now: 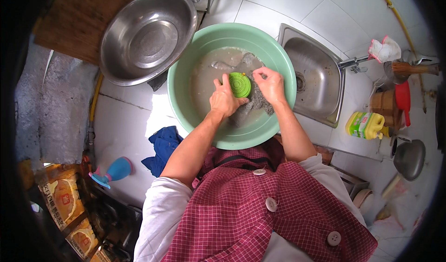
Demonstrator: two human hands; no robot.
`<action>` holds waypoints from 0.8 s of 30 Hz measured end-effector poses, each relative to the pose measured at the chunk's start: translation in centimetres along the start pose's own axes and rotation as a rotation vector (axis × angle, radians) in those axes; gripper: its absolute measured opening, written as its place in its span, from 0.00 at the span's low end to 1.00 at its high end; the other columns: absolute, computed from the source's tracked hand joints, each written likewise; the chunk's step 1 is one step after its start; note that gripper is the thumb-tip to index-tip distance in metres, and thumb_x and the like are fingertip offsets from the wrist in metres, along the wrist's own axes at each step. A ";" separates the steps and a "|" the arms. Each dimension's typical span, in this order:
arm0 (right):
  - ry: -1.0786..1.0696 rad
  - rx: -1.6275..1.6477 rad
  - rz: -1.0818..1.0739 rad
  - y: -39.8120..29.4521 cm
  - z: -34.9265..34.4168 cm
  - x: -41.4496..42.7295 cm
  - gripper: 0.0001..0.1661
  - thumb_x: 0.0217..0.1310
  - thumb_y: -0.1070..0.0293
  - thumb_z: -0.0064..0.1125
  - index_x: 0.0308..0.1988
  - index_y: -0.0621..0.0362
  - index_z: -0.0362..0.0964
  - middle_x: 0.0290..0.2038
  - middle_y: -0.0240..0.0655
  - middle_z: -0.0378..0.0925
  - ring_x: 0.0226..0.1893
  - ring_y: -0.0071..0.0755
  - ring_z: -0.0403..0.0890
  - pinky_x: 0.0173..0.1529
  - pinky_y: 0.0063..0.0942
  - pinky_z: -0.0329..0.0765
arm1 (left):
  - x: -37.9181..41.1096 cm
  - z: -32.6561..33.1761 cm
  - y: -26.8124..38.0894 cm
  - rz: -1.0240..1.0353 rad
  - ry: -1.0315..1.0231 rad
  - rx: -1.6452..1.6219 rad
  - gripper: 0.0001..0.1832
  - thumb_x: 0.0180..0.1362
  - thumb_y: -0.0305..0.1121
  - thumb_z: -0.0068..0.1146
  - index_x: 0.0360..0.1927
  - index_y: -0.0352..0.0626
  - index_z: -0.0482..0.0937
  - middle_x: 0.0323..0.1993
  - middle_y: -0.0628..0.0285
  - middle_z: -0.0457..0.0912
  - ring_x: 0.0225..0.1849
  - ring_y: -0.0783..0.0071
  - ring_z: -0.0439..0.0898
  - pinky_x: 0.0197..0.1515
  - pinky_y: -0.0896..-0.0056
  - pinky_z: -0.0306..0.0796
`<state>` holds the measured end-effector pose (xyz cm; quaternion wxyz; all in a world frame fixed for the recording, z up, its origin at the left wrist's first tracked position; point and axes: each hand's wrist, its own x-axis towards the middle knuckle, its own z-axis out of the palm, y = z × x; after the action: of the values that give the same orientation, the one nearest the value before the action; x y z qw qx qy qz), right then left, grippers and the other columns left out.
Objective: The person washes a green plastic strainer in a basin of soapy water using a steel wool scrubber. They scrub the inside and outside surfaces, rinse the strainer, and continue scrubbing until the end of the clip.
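Note:
A large light-green plastic basin stands before me, with cloudy grey water in it. Inside it, my left hand grips a round bright-green slotted plastic disc, thumb at its lower edge and fingers at its left. Just right of the disc, my right hand has its fingers curled on a grey, wet, textured cloth or mesh, part of which lies in the water. What is under the disc is hidden.
A stainless steel bowl tilts against the basin's upper left. To the right is a steel sink with a faucet. A blue cloth and a blue spray bottle lie left; a yellow jug stands right.

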<state>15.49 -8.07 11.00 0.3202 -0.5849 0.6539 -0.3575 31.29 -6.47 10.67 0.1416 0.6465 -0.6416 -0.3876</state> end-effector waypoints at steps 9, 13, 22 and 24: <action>0.098 0.018 0.118 0.2 0.4 -0.5 0.04 0.51 0.72 0.59 0.29 0.59 0.78 0.24 0.42 0.80 0.24 0.34 0.80 0.32 0.29 0.75 | 0.1 0.4 0.2 0.064 0.055 -0.051 0.44 0.37 0.42 0.73 0.53 0.43 0.56 0.50 0.45 0.67 0.43 0.40 0.77 0.44 0.46 0.72; -0.083 -0.038 -0.065 -0.8 1.6 -1.7 0.05 0.49 0.72 0.60 0.30 0.58 0.79 0.25 0.42 0.80 0.25 0.37 0.81 0.33 0.30 0.75 | 0.1 0.6 0.0 -0.010 0.028 -0.021 0.41 0.40 0.46 0.71 0.50 0.40 0.57 0.49 0.42 0.69 0.45 0.40 0.76 0.44 0.47 0.72; 0.046 -0.223 -0.073 -0.4 2.2 -0.4 0.09 0.50 0.71 0.61 0.35 0.59 0.78 0.30 0.48 0.79 0.31 0.47 0.81 0.39 0.33 0.76 | -0.2 0.9 0.2 0.009 0.137 -0.119 0.40 0.44 0.45 0.69 0.49 0.33 0.56 0.48 0.39 0.66 0.43 0.38 0.75 0.46 0.48 0.71; 0.064 -0.292 -0.140 -0.1 2.3 -0.5 0.08 0.49 0.72 0.60 0.34 0.60 0.78 0.31 0.47 0.79 0.32 0.50 0.80 0.39 0.37 0.76 | -0.1 0.7 -0.1 0.036 0.093 -0.143 0.42 0.45 0.43 0.69 0.53 0.31 0.55 0.50 0.38 0.65 0.46 0.39 0.74 0.48 0.50 0.71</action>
<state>17.48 -7.83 9.84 0.1851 -0.6578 0.6664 -0.2983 30.92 -6.12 10.20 0.2241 0.6404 -0.6165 -0.3996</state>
